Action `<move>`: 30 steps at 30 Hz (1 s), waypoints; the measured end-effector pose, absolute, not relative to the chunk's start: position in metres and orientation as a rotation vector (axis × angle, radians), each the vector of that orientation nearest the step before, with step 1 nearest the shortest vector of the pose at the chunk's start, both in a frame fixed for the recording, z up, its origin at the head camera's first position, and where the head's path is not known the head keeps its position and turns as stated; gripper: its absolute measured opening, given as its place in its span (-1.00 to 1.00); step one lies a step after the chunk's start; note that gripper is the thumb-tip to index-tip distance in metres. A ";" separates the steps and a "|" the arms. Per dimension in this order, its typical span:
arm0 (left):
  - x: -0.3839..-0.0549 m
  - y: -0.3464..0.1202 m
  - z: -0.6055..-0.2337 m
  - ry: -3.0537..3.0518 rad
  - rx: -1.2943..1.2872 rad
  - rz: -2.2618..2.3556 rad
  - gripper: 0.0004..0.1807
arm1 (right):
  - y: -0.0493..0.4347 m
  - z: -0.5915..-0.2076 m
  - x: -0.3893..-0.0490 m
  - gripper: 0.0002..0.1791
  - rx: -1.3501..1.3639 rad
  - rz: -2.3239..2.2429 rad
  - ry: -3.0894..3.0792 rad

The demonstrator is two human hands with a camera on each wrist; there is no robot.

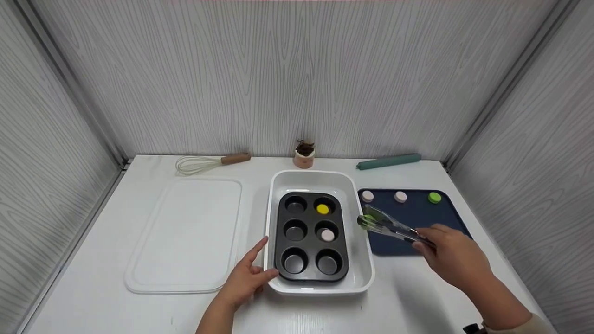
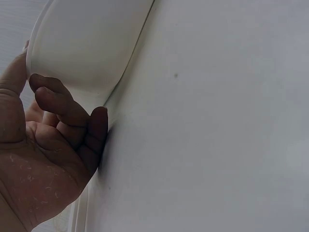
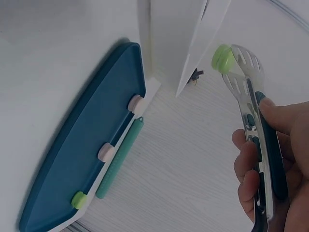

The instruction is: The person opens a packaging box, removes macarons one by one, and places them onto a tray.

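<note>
My right hand [image 1: 457, 253] grips a pair of metal serving tongs [image 3: 263, 145] with dark handle inlays. Between the tongs' slotted tips sits a green macaron [image 3: 223, 59], held in the air by the right rim of a white basin [image 1: 320, 290]. My left hand [image 1: 246, 280] holds the basin's near left rim, thumb over it and index finger along the outer side. Inside the basin lies a dark six-cup muffin tin [image 1: 310, 248]. Its right column has a yellow macaron [image 1: 322, 209] in the far cup and a pale pink macaron [image 1: 327, 235] in the middle cup.
A navy tray [image 1: 408, 218] at right bears two pale pink macarons [image 1: 400, 197] and a green one [image 1: 435, 198] along its far edge. Behind are a teal rod [image 1: 389, 161], a small pot [image 1: 304, 160] and a whisk [image 1: 211, 163]. A white lid [image 1: 185, 236] lies at left.
</note>
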State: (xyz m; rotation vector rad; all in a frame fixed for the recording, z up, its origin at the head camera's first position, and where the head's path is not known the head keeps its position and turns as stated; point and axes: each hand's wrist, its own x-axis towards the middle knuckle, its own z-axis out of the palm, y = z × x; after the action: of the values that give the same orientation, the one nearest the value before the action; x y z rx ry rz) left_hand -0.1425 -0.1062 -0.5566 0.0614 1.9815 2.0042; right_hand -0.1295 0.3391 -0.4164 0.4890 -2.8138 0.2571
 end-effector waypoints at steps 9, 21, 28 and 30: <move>-0.142 -0.107 -0.557 1.977 0.070 2.008 0.07 | 0.357 -0.426 -0.129 -0.67 0.293 0.285 -2.900; -0.143 -0.107 -0.557 1.977 0.072 2.008 0.07 | 0.371 -0.457 -0.131 -0.66 0.233 0.303 -3.024; -0.143 -0.106 -0.558 1.969 0.062 2.012 0.07 | 0.370 -0.468 -0.130 -0.69 0.223 0.327 -3.080; -0.144 -0.106 -0.558 1.967 0.053 2.012 0.07 | 0.369 -0.470 -0.130 -0.69 0.212 0.331 -3.097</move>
State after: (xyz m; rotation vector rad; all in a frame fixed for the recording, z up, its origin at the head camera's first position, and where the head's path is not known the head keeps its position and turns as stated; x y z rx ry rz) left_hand -0.1438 -0.1056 -0.5577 0.0528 1.9669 2.0120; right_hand -0.1302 0.3688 -0.4699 0.2125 -3.0967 0.3307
